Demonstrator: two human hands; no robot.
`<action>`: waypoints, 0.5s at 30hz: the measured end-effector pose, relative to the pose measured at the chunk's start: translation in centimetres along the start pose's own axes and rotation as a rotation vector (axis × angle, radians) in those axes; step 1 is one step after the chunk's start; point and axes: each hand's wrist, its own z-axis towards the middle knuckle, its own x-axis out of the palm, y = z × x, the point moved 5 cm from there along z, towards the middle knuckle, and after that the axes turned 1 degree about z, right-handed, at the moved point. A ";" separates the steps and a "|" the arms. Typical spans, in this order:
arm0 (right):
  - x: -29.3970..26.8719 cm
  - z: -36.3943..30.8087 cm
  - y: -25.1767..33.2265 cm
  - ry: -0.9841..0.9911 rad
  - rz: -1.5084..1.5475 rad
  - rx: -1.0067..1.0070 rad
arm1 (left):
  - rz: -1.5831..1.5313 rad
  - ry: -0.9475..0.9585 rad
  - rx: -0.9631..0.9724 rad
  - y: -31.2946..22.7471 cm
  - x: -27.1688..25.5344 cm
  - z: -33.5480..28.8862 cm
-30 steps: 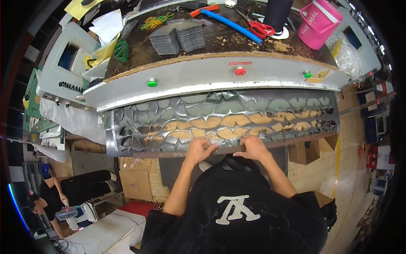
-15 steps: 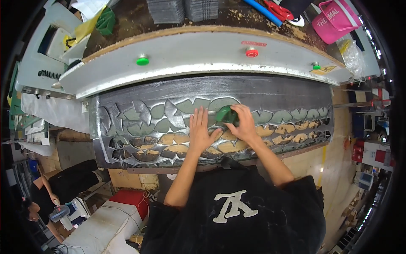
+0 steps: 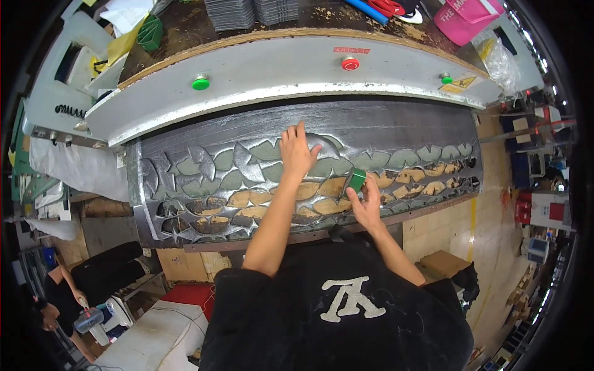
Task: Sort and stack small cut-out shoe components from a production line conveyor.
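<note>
A dark sheet [image 3: 402,120] lies across the bed, with rows of leaf-shaped cutouts through its nearer half. Green and worn tan backing shows in the cutouts. My left hand [image 3: 298,153] rests on the sheet at the upper row, thumb held apart from the fingers. Beside that thumb, a dark curved piece [image 3: 326,146] lies over part of a green cutout; whether the hand grips it is unclear. Nearer to me, my right hand [image 3: 369,204] is closed on a small green cutting die [image 3: 356,180], tilted above the tan cutouts.
Beyond the sheet runs a grey machine beam [image 3: 272,65] with a green button [image 3: 200,82] and a red button [image 3: 350,63]. Stacked dark pieces [image 3: 230,13], another green die [image 3: 150,32] and a pink bucket [image 3: 465,21] stand on its top. A person [image 3: 62,287] works at lower left.
My right hand has brought the green die off the upper row, toward me and slightly right. My left hand has shifted farther away, beside the curved piece, its fingers more bent.
</note>
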 end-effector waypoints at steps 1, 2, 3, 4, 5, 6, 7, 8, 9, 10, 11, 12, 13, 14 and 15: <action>-0.1 0.1 0.0 0.007 0.005 -0.011 | 0.040 0.184 -0.042 0.3 1.0 0.8; -0.1 0.1 0.0 0.008 0.047 -0.002 | 0.080 0.366 -0.086 0.7 1.7 1.1; -0.2 0.3 0.0 -0.002 0.089 0.011 | -0.008 0.446 -0.060 0.7 1.9 1.4; -0.5 0.5 0.1 -0.003 0.097 0.001 | 0.000 0.437 -0.055 0.6 1.7 1.5; -0.7 0.7 0.3 0.017 0.069 -0.014 | -0.089 0.509 -0.111 0.6 1.8 0.7; -1.0 0.6 0.3 0.029 0.039 -0.020 | -0.180 0.592 -0.163 0.3 1.8 -0.5; -1.6 0.6 0.1 0.018 0.033 -0.015 | -0.248 0.538 -0.041 -1.0 0.9 -1.2; -2.3 0.4 -0.2 -0.005 0.028 -0.008 | -0.320 0.489 0.082 -2.7 -0.4 -2.2; -2.9 0.2 0.2 -0.015 -0.027 -0.039 | -0.432 0.473 0.076 -3.9 -1.8 -3.7; -3.5 0.0 0.6 -0.020 -0.083 -0.071 | -0.544 0.454 0.065 -5.1 -3.2 -4.9; -4.0 0.2 1.7 0.000 -0.073 -0.111 | -0.548 0.462 0.067 -6.2 -4.5 -6.0; -4.7 0.3 2.3 -0.006 -0.077 -0.104 | -0.465 0.548 -0.062 -6.6 -5.2 -7.3; -4.9 0.5 3.1 0.048 -0.116 -0.165 | -0.375 0.628 -0.194 -6.7 -5.8 -8.3; -5.0 0.4 3.9 0.103 -0.154 -0.226 | -0.377 0.635 -0.198 -7.5 -6.4 -8.8; -4.7 0.4 4.1 0.151 -0.135 -0.207 | -0.395 0.572 -0.211 -8.2 -6.9 -8.8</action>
